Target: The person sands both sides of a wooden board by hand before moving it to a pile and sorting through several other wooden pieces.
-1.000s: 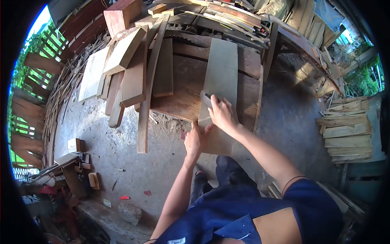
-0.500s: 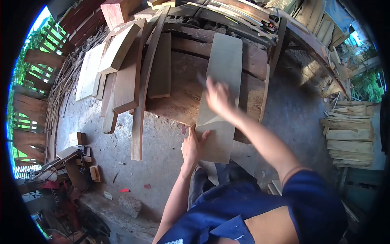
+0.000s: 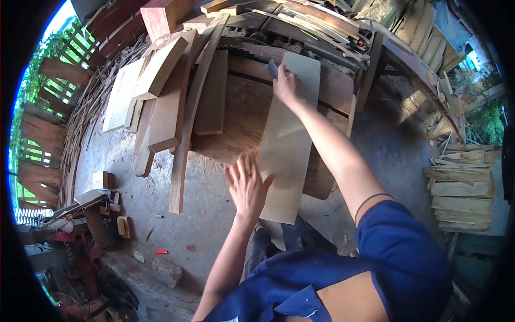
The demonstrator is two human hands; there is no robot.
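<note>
A long pale wooden board (image 3: 288, 139) lies lengthwise in front of me on a dark wooden work surface (image 3: 238, 107), its near end jutting out toward my body. My right hand (image 3: 288, 86) is closed on a small grey-blue flat piece (image 3: 272, 69) at the far part of the board, by its left edge. What kind of piece it is I cannot tell. Just left of the board's near half is my left hand (image 3: 248, 185), open with its fingers spread and its thumb close to the board's edge. Nothing is in it.
Left of the board several thick planks (image 3: 170, 115) are stacked, and a long narrow strip (image 3: 188, 134) sticks out toward me. Thin wood strips (image 3: 322, 27) lie at the back. A pile of boards (image 3: 461, 188) is at right; wood offcuts (image 3: 102, 181) are on the left.
My right hand has moved away from me along the board with the small flat piece. My left hand has let go of the board's edge and spread its fingers.
</note>
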